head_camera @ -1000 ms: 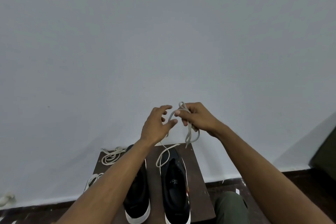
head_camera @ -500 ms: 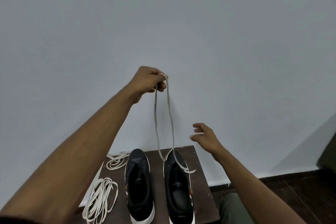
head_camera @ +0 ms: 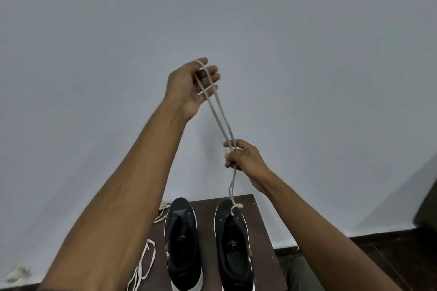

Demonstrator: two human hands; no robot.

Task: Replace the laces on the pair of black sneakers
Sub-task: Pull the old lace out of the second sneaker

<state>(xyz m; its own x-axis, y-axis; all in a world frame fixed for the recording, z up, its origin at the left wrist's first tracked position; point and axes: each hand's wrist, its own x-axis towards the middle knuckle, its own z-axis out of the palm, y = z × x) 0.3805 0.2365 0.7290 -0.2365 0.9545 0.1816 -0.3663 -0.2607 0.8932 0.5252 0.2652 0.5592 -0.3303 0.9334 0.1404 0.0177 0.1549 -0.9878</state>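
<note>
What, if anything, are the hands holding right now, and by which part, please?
Both hold one pale lace: the left hand has its doubled upper end looped over the fingers, and the right hand grips both strands lower down.

Open gap between the two sneakers, loose laces cluttering the table left of them, wall close behind.

head cam | faces forward-down | wall fills view, seemingly close

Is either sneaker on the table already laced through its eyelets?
No: the left sneaker and the right sneaker both show bare eyelets, and the lace held between the left hand and right hand only dangles onto the right one.
</note>
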